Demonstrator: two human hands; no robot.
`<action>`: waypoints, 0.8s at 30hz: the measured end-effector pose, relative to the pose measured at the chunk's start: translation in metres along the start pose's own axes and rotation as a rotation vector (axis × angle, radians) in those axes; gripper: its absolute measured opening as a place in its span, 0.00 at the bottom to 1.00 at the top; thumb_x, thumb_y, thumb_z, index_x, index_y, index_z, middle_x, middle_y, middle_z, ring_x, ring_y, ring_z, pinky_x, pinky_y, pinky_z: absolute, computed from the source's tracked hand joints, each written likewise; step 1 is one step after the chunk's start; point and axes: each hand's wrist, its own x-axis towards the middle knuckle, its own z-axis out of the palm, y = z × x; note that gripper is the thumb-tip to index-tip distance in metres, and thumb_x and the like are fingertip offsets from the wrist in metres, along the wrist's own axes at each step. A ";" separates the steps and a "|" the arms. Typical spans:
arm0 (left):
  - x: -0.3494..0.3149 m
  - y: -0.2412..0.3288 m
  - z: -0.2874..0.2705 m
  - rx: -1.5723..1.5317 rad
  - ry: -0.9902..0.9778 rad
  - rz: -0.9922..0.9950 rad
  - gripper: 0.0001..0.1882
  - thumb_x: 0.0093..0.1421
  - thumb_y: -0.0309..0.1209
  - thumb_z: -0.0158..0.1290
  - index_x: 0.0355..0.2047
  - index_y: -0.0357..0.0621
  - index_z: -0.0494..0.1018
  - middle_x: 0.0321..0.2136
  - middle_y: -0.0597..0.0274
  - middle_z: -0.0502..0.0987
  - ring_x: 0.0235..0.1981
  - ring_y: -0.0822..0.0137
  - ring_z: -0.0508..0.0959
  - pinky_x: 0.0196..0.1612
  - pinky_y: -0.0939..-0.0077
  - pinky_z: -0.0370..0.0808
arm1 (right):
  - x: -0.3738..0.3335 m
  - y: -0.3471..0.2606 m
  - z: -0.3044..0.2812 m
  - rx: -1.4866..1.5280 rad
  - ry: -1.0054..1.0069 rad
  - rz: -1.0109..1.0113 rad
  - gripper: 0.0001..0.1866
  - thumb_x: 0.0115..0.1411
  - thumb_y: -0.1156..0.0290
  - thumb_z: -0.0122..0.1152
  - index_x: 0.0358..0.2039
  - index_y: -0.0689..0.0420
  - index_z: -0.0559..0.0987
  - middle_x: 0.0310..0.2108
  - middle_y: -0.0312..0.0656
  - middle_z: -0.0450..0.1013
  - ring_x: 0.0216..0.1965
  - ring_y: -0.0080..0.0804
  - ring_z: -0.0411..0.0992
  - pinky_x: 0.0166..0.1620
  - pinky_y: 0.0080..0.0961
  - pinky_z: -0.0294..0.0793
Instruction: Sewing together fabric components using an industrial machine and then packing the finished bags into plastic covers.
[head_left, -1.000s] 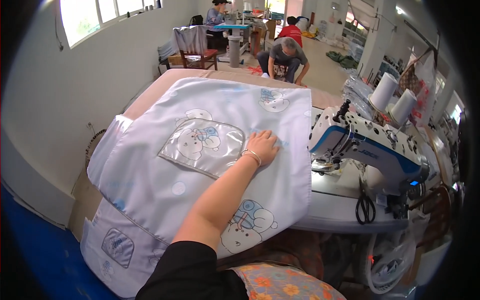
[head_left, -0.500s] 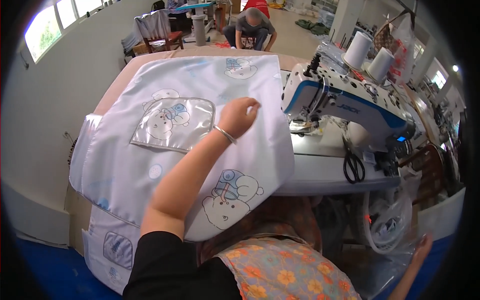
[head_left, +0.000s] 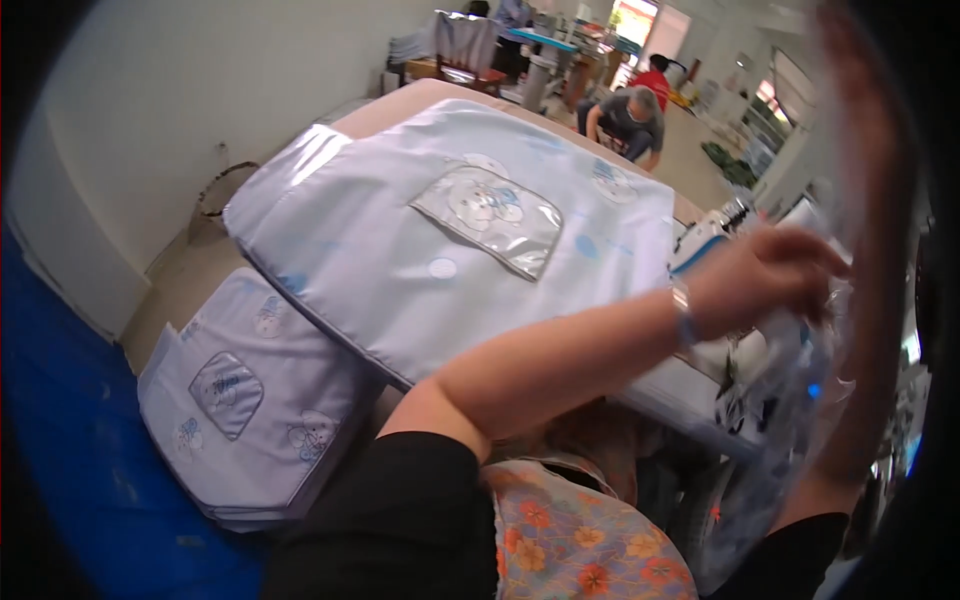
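Hands are sitting apart: left hand [head_left: 768, 282] is hovering by the sewing machine [head_left: 698, 246], fingers bent; right hand [head_left: 862, 100] is standing raised, blurred. Clear plastic [head_left: 785, 400] is hanging beside the right forearm; can't tell who's gripping. Printed fabric [head_left: 375, 215] is lying on the table [head_left: 420, 96].

Pale wall [head_left: 220, 90] runs along your left, blue surface [head_left: 70, 430] below it. Ahead of you: light floor [head_left: 692, 130], red-seated chair [head_left: 492, 77] with grey cloth [head_left: 465, 40] over its back, blue-topped table [head_left: 543, 38] beside it. Bright opening [head_left: 634, 18] glares at the back (your far right's too blurred to read).
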 end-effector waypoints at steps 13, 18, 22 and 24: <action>-0.367 0.037 -0.053 0.015 1.211 0.070 0.34 0.63 0.41 0.54 0.66 0.47 0.56 0.45 0.60 0.74 0.44 0.64 0.78 0.45 0.67 0.76 | -0.229 -0.234 0.095 0.753 -1.150 0.251 0.33 0.53 0.79 0.65 0.61 0.57 0.70 0.66 0.50 0.62 0.68 0.49 0.58 0.68 0.38 0.57; -0.387 0.143 -0.065 0.356 1.132 0.330 0.20 0.58 0.21 0.44 0.51 0.39 0.72 0.28 0.61 0.75 0.26 0.72 0.72 0.31 0.76 0.73 | -0.226 -0.259 0.047 0.743 -0.912 0.578 0.21 0.54 0.82 0.62 0.50 0.61 0.77 0.58 0.50 0.70 0.59 0.49 0.69 0.62 0.38 0.65; -0.349 0.223 -0.066 0.058 0.657 0.505 0.31 0.61 0.18 0.38 0.67 0.42 0.58 0.32 0.60 0.69 0.25 0.75 0.63 0.26 0.82 0.66 | -0.277 -0.255 -0.013 0.160 -0.482 0.605 0.27 0.51 0.81 0.67 0.54 0.59 0.76 0.59 0.54 0.69 0.61 0.51 0.66 0.63 0.40 0.63; -0.327 0.242 -0.066 -0.027 0.479 0.519 0.27 0.59 0.17 0.37 0.60 0.34 0.61 0.35 0.56 0.65 0.26 0.74 0.61 0.24 0.82 0.64 | -0.325 -0.249 -0.038 -0.031 -0.352 0.892 0.35 0.51 0.77 0.70 0.61 0.59 0.69 0.60 0.54 0.67 0.63 0.52 0.64 0.64 0.41 0.61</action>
